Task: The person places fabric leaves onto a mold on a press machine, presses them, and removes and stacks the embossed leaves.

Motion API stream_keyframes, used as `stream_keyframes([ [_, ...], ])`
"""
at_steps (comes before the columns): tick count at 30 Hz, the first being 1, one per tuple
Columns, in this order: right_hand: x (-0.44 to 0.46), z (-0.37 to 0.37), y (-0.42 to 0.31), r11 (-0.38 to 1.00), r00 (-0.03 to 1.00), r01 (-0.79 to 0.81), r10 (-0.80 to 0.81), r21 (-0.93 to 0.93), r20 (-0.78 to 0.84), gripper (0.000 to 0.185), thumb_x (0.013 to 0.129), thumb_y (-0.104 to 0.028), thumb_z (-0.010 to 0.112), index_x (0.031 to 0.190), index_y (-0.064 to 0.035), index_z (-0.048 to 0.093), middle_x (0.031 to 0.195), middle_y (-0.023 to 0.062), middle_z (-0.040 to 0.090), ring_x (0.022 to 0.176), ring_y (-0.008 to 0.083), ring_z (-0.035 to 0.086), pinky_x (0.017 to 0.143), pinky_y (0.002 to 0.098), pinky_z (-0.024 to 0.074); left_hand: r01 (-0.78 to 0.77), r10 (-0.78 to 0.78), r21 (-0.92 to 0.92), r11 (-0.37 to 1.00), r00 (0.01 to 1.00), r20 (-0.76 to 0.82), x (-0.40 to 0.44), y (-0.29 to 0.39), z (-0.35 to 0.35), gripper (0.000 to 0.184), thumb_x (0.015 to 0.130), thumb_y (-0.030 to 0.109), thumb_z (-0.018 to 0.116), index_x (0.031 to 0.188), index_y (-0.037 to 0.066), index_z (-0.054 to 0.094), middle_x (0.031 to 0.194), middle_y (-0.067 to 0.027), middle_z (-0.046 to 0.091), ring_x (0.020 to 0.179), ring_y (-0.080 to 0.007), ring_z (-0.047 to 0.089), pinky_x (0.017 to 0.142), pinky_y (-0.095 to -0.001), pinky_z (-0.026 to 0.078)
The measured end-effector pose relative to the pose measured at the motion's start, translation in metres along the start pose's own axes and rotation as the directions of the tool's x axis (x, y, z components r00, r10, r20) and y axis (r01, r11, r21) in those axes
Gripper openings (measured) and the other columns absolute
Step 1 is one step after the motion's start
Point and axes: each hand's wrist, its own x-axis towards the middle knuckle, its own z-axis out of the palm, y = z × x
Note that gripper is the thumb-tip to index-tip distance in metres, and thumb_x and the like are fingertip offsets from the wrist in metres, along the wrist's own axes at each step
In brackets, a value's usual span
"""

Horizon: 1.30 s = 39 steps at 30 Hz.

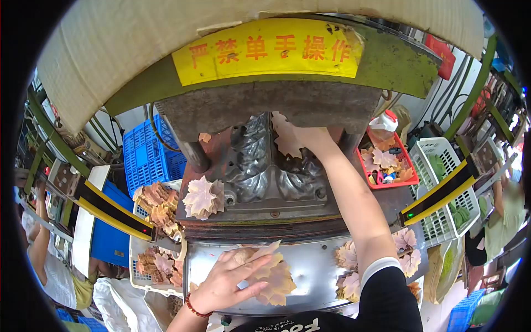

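Observation:
My left hand (232, 278) is over the metal shelf in front of the press, its fingers stretched out and thumb apart. Its fingers touch a small pile of brownish-pink artificial leaves (275, 281), and one leaf edge sticks up past the fingertips. My right hand (311, 138) reaches under the press head, at the right side of the dark metal mould (257, 166). A pale pink artificial leaf (286, 137) is at its fingers, above the mould; the fingertips are hard to make out against it. A stack of pale leaves (202, 198) lies left of the mould.
Overhead is the press head (265, 102) with a yellow sign (268, 51). Yellow-black bars (113, 209) (440, 191) flank the press. Leaf piles (348, 265) lie by my right arm. A red tray (412, 180), a white basket (135, 276) and a blue crate (138, 157) surround it. Other people are at both sides.

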Motion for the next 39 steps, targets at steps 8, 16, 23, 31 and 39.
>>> stream_keyframes([
  [8,-0.001,0.028,0.023,0.988,0.992,-0.032,0.050,0.152,-0.116,0.034,0.090,-0.018,0.051,0.121,-0.0077,0.059,0.122,0.0172,0.059,0.115,0.0340,0.053,0.099,0.0412,0.0411,-0.049,0.050,-0.023,0.999,0.997,0.050,0.029,0.004,0.008,0.055,0.076,0.021,0.076,0.126,0.006,0.062,0.121,-0.0150,0.062,0.111,-0.0331,0.057,0.092,-0.0404,0.041],
  [16,-0.024,-0.017,-0.006,0.946,0.927,-0.277,0.218,0.167,0.304,0.033,0.091,-0.013,0.047,0.121,-0.0055,0.059,0.122,0.0234,0.057,0.115,0.0371,0.054,0.097,0.0405,0.0435,-0.191,0.189,0.033,0.981,0.981,0.042,0.071,-0.002,0.002,0.052,0.083,0.028,0.071,0.130,0.011,0.058,0.123,-0.0137,0.058,0.112,-0.0305,0.054,0.093,-0.0409,0.041],
  [23,-0.027,-0.065,-0.030,0.916,0.870,-0.399,0.360,0.052,0.338,0.029,0.089,-0.013,0.052,0.115,-0.0047,0.065,0.104,0.0223,0.066,0.099,0.0373,0.062,0.085,0.0399,0.0485,-0.207,0.245,0.330,0.921,0.967,-0.075,0.133,0.000,-0.005,0.044,0.079,0.021,0.072,0.120,0.009,0.062,0.115,-0.0094,0.061,0.108,-0.0261,0.055,0.092,-0.0397,0.038],
  [31,-0.057,-0.116,-0.072,0.921,0.947,-0.295,0.247,0.254,0.205,0.024,0.087,-0.006,0.058,0.109,-0.0008,0.065,0.101,0.0153,0.064,0.094,0.0270,0.064,0.082,0.0339,0.0495,0.034,0.181,0.564,0.825,0.929,-0.322,0.150,-0.021,0.004,0.037,0.075,0.025,0.075,0.110,0.017,0.068,0.119,-0.0147,0.054,0.115,-0.0330,0.050,0.100,-0.0433,0.035],
  [39,-0.081,-0.088,-0.087,0.972,0.903,-0.197,0.128,0.132,0.410,0.027,0.080,-0.002,0.061,0.106,0.0005,0.064,0.101,0.0175,0.063,0.101,0.0373,0.057,0.090,0.0400,0.0455,0.392,-0.069,0.386,0.835,0.771,-0.633,0.061,-0.091,-0.033,0.016,0.079,0.015,0.069,0.094,0.010,0.072,0.100,-0.0088,0.062,0.096,-0.0302,0.057,0.080,-0.0440,0.044],
])
